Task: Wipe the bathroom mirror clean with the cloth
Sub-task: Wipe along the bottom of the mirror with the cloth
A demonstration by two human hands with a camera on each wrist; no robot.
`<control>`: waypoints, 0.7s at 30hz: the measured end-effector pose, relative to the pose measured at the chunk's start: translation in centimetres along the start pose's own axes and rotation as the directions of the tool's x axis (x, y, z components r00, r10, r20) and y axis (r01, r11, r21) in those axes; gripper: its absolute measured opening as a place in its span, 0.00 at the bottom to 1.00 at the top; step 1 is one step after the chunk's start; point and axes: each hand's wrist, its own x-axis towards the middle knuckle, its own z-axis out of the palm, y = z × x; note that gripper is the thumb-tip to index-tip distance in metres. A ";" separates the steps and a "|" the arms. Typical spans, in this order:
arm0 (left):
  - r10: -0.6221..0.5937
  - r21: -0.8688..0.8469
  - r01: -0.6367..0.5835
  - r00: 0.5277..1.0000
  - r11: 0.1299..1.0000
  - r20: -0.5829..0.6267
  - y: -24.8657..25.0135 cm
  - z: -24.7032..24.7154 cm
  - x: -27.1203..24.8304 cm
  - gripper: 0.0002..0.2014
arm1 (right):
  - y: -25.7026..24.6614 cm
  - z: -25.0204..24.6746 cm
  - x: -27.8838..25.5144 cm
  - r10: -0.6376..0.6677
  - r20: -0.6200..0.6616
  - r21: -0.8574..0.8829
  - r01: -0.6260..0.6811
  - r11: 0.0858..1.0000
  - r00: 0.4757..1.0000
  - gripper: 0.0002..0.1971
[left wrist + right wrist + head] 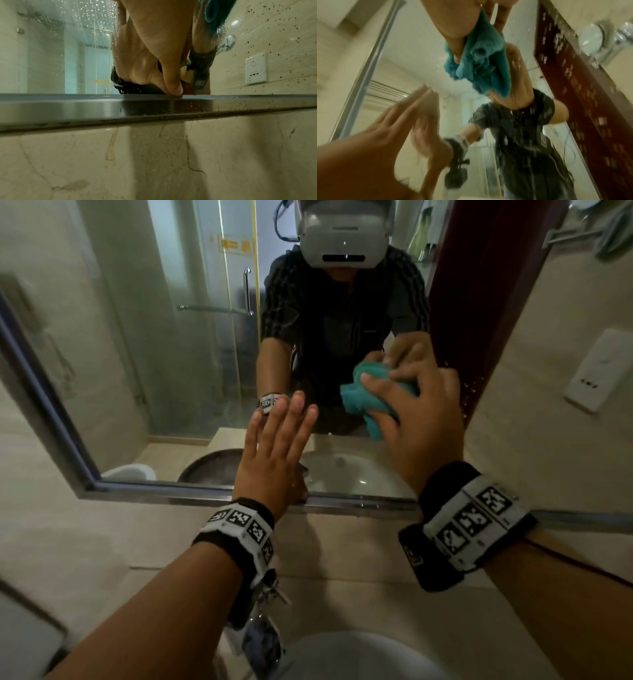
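The bathroom mirror (164, 354) fills the wall ahead, framed in metal, with water drops on its right part. My right hand (407, 409) grips a bunched teal cloth (363, 400) and presses it against the glass near the right side. In the right wrist view the cloth (481, 63) hangs crumpled under my fingers, doubled by its reflection. My left hand (277, 440) lies flat on the lower glass with its fingers straight. In the left wrist view the thumb of the left hand (171, 83) touches the frame's bottom edge (85, 106).
A white basin (359, 655) sits below my arms, with a tap (263, 635) under the left wrist. A wall socket (596, 371) sits on the tiled wall to the right. A dark red strip (479, 302) borders the mirror's right side. Marble tiles (154, 162) run under the frame.
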 end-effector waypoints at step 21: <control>0.004 0.006 -0.004 0.998 1.000 0.060 -0.2 0.0 0.1 0.71 | -0.3 3.6 -10.5 -0.130 0.530 -0.034 0.174 0.984 0.838 0.22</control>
